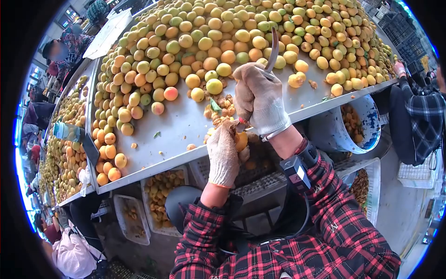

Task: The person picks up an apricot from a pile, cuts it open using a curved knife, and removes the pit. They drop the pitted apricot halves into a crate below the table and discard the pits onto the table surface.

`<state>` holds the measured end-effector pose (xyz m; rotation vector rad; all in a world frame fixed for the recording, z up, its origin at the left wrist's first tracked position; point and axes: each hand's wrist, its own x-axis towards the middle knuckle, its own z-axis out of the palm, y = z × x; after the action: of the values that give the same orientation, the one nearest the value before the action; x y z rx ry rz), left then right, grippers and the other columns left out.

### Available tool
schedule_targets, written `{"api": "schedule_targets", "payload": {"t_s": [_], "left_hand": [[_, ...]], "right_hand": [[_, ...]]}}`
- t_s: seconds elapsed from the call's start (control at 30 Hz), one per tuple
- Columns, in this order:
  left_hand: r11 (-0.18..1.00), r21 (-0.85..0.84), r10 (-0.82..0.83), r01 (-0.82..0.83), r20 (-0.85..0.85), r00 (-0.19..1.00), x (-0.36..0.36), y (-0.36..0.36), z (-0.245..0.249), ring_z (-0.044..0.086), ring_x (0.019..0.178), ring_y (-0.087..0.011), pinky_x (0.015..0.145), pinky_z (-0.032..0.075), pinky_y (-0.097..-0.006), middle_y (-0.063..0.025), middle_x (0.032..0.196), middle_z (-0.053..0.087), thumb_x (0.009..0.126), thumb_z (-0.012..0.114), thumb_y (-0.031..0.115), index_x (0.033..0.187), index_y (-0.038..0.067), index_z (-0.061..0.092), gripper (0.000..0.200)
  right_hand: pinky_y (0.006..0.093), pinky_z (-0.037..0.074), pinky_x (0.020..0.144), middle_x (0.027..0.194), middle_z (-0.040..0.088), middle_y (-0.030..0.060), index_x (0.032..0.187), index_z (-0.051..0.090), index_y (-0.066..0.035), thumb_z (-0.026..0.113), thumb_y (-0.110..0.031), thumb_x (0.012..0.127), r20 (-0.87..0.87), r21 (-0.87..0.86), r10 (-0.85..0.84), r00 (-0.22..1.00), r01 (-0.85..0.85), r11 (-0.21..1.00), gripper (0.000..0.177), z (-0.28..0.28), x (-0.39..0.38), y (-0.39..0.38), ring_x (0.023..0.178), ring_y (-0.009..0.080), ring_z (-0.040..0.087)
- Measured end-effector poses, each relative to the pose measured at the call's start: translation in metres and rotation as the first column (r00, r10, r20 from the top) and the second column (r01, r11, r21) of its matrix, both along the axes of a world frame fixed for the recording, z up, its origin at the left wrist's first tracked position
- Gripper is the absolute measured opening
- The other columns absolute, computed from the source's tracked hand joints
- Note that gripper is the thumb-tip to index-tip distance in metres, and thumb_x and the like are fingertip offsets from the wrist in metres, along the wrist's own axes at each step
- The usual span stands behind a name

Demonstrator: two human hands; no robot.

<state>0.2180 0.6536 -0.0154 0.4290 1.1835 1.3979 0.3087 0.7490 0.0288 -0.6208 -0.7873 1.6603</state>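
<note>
My left hand (223,151), in a soiled knit glove, is closed around an apricot (241,141) just off the table's front edge. Just above it, my right hand (261,97), gloved too, grips a knife with a curved blade (274,49) that points up and away from me. A small red tip (241,120) shows below the right fist, close to the left fingertips. Behind the hands, split apricot pieces (224,108) lie in a small heap with a green leaf (214,104). The knife's handle is mostly hidden by my fingers.
Whole apricots (186,42) cover much of the metal table (181,123). Below its edge are a white bucket (341,132) with fruit pieces, a crate of apricots (162,197) and a pale tub (131,218). Other people sit at left and a person in plaid (425,116) at right.
</note>
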Motion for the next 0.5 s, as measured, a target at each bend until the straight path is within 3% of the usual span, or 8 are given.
{"api": "schedule_targets", "payload": {"t_s": [0.03,0.17,0.2,0.3,0.37,0.4,0.47,0.5], "left_hand": [[1.000,0.009,-0.019,0.019,-0.002,1.000,-0.003,0.000,-0.005,0.052,0.059,-0.0092,0.041,0.037,-0.0219,0.0006,0.076,0.049,0.099,0.057,0.036,0.097,0.007,0.059,0.029],[0.998,-0.048,-0.037,0.038,0.025,0.999,-0.002,-0.001,0.005,0.054,0.062,-0.0094,0.043,0.042,-0.0231,-0.0006,0.081,0.053,0.101,0.050,0.032,0.097,0.008,0.060,0.026],[0.998,-0.053,-0.036,0.037,0.025,0.999,-0.003,-0.001,-0.002,0.054,0.062,-0.0094,0.043,0.042,-0.0231,-0.0006,0.081,0.053,0.101,0.050,0.032,0.097,0.008,0.060,0.026],[0.993,0.095,-0.061,0.071,-0.106,0.993,-0.003,0.001,-0.017,0.055,0.062,-0.0105,0.042,0.041,-0.0236,-0.0012,0.082,0.055,0.101,0.051,0.035,0.101,0.009,0.058,0.026],[0.992,0.083,-0.100,0.094,0.069,0.993,-0.001,0.001,-0.014,0.054,0.055,-0.0124,0.039,0.037,-0.0245,-0.0017,0.079,0.056,0.101,0.051,0.041,0.101,0.011,0.055,0.030],[0.993,0.082,-0.096,0.090,0.068,0.993,-0.004,0.000,-0.010,0.054,0.055,-0.0124,0.039,0.037,-0.0245,-0.0017,0.079,0.056,0.101,0.051,0.041,0.101,0.011,0.055,0.030],[0.973,0.057,-0.222,0.223,0.501,0.837,-0.010,0.001,-0.003,0.051,0.047,-0.0138,0.036,0.033,-0.0256,-0.0024,0.075,0.056,0.101,0.048,0.046,0.100,0.012,0.052,0.035],[0.979,0.017,-0.178,0.202,0.546,0.819,-0.008,0.002,-0.003,0.048,0.043,-0.0140,0.035,0.031,-0.0260,-0.0027,0.072,0.056,0.102,0.045,0.048,0.099,0.012,0.051,0.037]], "right_hand": [[0.0230,0.030,0.036,0.056,0.047,-0.0008,0.088,0.061,-0.002,0.059,-0.018,0.097,-0.037,-0.012,0.017,0.999,-0.018,1.000,0.018,0.001,0.000,-0.002,0.040,0.0067,0.039],[0.0225,0.029,0.036,0.056,0.046,-0.0015,0.087,0.060,-0.002,0.058,-0.018,0.097,-0.079,-0.022,0.100,0.992,-0.102,0.995,0.019,-0.001,-0.001,-0.006,0.040,0.0056,0.038],[0.0234,0.028,0.036,0.054,0.040,-0.0024,0.090,0.060,-0.003,0.055,-0.022,0.099,-0.043,0.022,0.163,0.986,-0.162,0.986,0.021,-0.004,-0.002,-0.007,0.040,0.0061,0.034],[0.0241,0.027,0.036,0.052,0.034,-0.0036,0.094,0.059,-0.004,0.053,-0.026,0.101,-0.048,0.088,0.269,0.962,-0.265,0.960,0.024,-0.005,-0.002,-0.008,0.040,0.0063,0.029],[0.0241,0.028,0.036,0.052,0.032,-0.0040,0.093,0.059,-0.005,0.053,-0.029,0.101,-0.104,0.122,0.350,0.931,-0.337,0.934,0.026,-0.004,0.001,-0.008,0.040,0.0064,0.029],[0.0241,0.028,0.036,0.052,0.032,-0.0040,0.093,0.059,-0.005,0.053,-0.029,0.101,-0.105,0.122,0.353,0.930,-0.340,0.932,0.026,-0.007,0.002,-0.006,0.040,0.0064,0.029],[0.0241,0.030,0.039,0.055,0.033,-0.0037,0.097,0.060,-0.006,0.054,-0.035,0.101,-0.278,0.208,0.386,0.879,-0.338,0.918,0.030,-0.013,0.001,-0.001,0.042,0.0067,0.033],[0.0243,0.031,0.041,0.060,0.037,-0.0035,0.103,0.060,-0.007,0.055,-0.040,0.099,-0.312,0.170,0.330,0.891,-0.290,0.942,0.034,-0.015,0.000,-0.002,0.047,0.0067,0.035]]}}
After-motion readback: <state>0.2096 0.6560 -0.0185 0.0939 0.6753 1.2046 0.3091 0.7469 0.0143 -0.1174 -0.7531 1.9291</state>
